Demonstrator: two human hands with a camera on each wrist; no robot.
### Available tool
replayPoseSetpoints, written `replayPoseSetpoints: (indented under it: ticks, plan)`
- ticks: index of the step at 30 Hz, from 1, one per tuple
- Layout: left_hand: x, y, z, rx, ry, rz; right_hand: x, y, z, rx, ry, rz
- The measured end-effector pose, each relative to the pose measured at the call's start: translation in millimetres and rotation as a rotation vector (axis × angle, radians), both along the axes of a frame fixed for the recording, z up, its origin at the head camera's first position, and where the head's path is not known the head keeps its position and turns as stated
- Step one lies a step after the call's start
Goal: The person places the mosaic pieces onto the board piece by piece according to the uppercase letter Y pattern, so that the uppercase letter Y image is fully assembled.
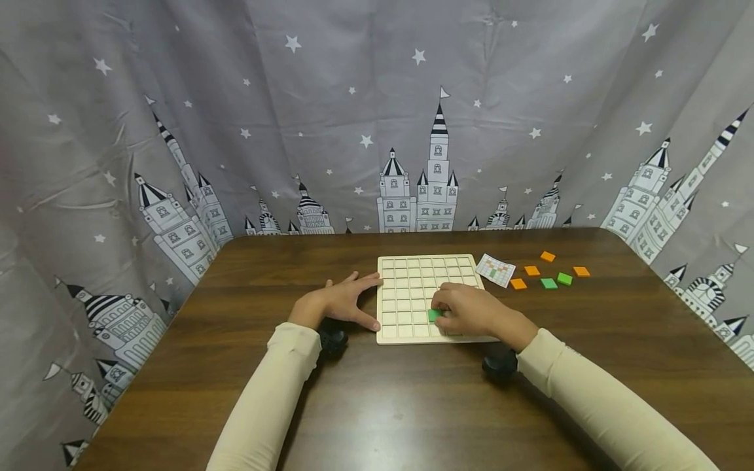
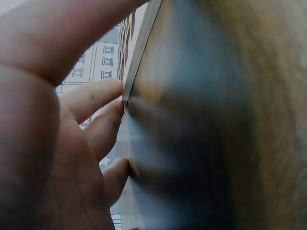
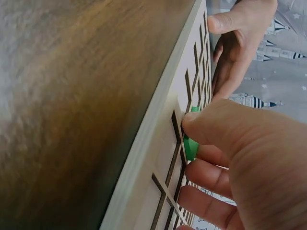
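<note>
A pale wooden board (image 1: 406,294) with a raised grid of square cells lies on the table. My right hand (image 1: 471,309) is over its near right part, pinching a green square tile (image 1: 434,315) between thumb and fingers. In the right wrist view the green tile (image 3: 190,147) is low at the grid ridges, partly hidden by the thumb. At the board's left edge is my left hand (image 1: 341,299), its thumb and fingers spread and their tips at the rim. The left wrist view shows the fingers of this left hand (image 2: 81,139) extended beside the tabletop.
Right of the board lies a small card (image 1: 495,270) printed with a coloured grid. Beyond it are several loose orange tiles (image 1: 532,271) and two green ones, a darker tile (image 1: 549,283) and a brighter tile (image 1: 565,279). A grey castle-print curtain (image 1: 353,118) hangs behind the brown table (image 1: 377,405).
</note>
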State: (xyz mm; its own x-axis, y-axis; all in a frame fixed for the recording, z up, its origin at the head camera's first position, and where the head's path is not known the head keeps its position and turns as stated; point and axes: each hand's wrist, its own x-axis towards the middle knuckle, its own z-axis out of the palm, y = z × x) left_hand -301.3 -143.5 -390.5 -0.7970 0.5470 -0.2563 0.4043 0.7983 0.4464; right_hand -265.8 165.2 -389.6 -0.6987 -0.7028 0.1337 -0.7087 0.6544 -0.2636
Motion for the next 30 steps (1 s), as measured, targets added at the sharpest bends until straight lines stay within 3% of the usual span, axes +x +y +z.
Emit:
replayPoseSetpoints:
  ticks: [19,30]
  plan:
    - [0.8,0.8,1.6,0.001,-0.019,0.016,-3.0,3.8,5.2,-0.014,-0.067,0.059]
    - [0.0,-0.7,-2.3,0.000,-0.003,0.021,-4.4,3.3,1.9,-0.019,-0.091,0.022]
